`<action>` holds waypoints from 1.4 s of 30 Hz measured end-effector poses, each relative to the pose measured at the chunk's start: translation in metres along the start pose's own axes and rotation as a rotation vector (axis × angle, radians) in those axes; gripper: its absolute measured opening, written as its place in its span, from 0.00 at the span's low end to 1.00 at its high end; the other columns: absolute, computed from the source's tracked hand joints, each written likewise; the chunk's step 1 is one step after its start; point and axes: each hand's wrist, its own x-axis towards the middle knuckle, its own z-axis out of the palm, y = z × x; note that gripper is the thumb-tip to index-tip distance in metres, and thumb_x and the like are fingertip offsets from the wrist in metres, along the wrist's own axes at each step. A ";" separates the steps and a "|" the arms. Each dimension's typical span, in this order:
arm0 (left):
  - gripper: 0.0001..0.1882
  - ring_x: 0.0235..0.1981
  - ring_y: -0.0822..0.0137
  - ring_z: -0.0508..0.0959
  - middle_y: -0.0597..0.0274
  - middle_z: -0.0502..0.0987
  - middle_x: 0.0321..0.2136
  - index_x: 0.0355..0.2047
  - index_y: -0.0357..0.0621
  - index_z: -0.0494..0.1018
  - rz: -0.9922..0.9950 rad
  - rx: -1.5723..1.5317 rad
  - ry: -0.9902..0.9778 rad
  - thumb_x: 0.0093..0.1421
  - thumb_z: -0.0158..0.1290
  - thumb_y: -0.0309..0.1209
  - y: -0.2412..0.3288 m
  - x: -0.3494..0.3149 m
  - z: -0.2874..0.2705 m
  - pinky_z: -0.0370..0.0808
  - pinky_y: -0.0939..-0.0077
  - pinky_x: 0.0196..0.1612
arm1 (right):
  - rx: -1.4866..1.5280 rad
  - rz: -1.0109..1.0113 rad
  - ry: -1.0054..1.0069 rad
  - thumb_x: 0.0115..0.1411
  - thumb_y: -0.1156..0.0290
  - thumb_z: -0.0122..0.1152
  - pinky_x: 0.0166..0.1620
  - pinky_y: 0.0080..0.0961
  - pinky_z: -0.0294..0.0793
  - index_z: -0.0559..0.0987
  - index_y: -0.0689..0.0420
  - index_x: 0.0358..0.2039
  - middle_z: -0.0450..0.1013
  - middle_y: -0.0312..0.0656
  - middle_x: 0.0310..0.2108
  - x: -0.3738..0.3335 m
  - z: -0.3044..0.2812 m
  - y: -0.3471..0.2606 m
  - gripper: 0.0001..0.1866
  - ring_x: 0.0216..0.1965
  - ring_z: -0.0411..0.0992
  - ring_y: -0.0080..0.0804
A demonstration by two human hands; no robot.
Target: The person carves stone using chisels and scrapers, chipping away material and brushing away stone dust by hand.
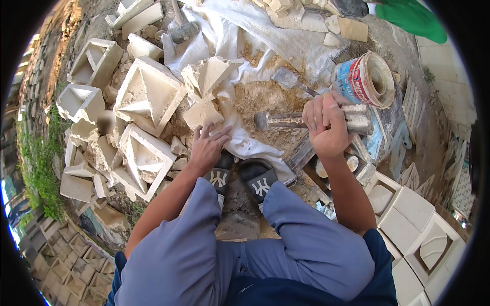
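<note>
Presently the right hand (326, 126) is closed in a fist around a hammer (286, 120), a dust-caked tool lying roughly level. Its blunt grey head points to 9 o'clock of the fist, and a thick pale wrapped part juts out at 3 o'clock.

The left hand (208, 145) lies at 9 o'clock of the hammer head, well apart from it, fingers spread and pressed flat. The fingertips touch the lower edge of a plaster fragment (202, 114), a flat, chalky, off-white piece with broken edges. A larger faceted plaster chunk (206, 75) sits at 12 o'clock of that fragment, just beside it.

Under both is a crumpled white sheet (265, 35), dusted with tan sand and crumbs. A flat metal trowel (288, 79) lies on the sand at 12 o'clock of the hammer head.

At 1 o'clock of the right hand a paint bucket (365, 79) lies tipped on its side. It is cylindrical, its label banded red, white and blue, its open mouth crusted cream.

At 9 o'clock of the left hand sits a heap of square plaster moulds (148, 94), with hollow pyramid recesses, chipped rims and a matte, gritty surface. Clean white cast blocks (413, 214) are stacked at 5 o'clock of the right hand.

Black slippers (240, 178) show between the hands, above grey-blue trousers.
</note>
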 end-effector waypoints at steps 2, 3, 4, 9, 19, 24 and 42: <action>0.14 0.63 0.58 0.65 0.82 0.73 0.61 0.44 0.59 0.80 -0.008 0.010 -0.016 0.60 0.52 0.29 -0.001 0.001 0.001 0.57 0.53 0.64 | -0.002 -0.028 -0.007 0.68 0.71 0.48 0.19 0.20 0.53 0.61 0.51 0.18 0.53 0.29 0.11 0.006 0.007 -0.009 0.19 0.12 0.50 0.19; 0.15 0.62 0.56 0.65 0.83 0.74 0.60 0.44 0.60 0.80 -0.007 -0.001 0.011 0.58 0.54 0.28 -0.003 0.000 0.003 0.58 0.53 0.63 | -0.005 -0.053 -0.003 0.68 0.71 0.48 0.19 0.20 0.52 0.61 0.51 0.18 0.53 0.30 0.11 0.007 0.013 -0.015 0.18 0.11 0.50 0.19; 0.16 0.61 0.54 0.65 0.84 0.75 0.60 0.43 0.61 0.80 -0.001 -0.015 0.039 0.56 0.55 0.26 -0.005 -0.002 0.003 0.59 0.53 0.61 | -0.005 -0.049 0.002 0.68 0.71 0.48 0.19 0.20 0.52 0.61 0.51 0.18 0.53 0.30 0.11 0.006 0.021 -0.027 0.18 0.11 0.50 0.19; 0.14 0.63 0.56 0.65 0.83 0.75 0.59 0.43 0.60 0.80 -0.019 -0.031 0.018 0.58 0.53 0.28 -0.002 -0.002 -0.001 0.57 0.52 0.63 | -0.016 -0.030 -0.045 0.68 0.72 0.50 0.19 0.21 0.53 0.64 0.54 0.21 0.55 0.29 0.11 -0.005 0.009 -0.009 0.16 0.12 0.52 0.19; 0.17 0.62 0.55 0.64 0.84 0.76 0.58 0.43 0.60 0.80 -0.019 -0.034 0.038 0.55 0.55 0.25 -0.002 -0.001 0.000 0.59 0.52 0.61 | -0.042 -0.066 -0.070 0.68 0.74 0.50 0.19 0.20 0.52 0.65 0.53 0.22 0.57 0.27 0.13 0.006 0.019 0.000 0.15 0.13 0.52 0.17; 0.17 0.62 0.55 0.64 0.84 0.76 0.57 0.43 0.61 0.80 -0.031 -0.021 0.029 0.55 0.55 0.25 -0.006 -0.008 0.003 0.58 0.51 0.61 | 0.010 -0.001 -0.036 0.68 0.75 0.50 0.19 0.20 0.52 0.65 0.53 0.23 0.57 0.27 0.13 0.014 0.019 -0.025 0.15 0.13 0.51 0.16; 0.16 0.63 0.53 0.64 0.82 0.76 0.58 0.45 0.61 0.80 -0.047 -0.047 -0.020 0.58 0.54 0.26 0.001 0.006 0.001 0.57 0.44 0.63 | 0.041 -0.087 -0.166 0.63 0.76 0.58 0.21 0.18 0.57 0.78 0.62 0.33 0.66 0.29 0.20 0.049 -0.020 0.016 0.04 0.18 0.59 0.15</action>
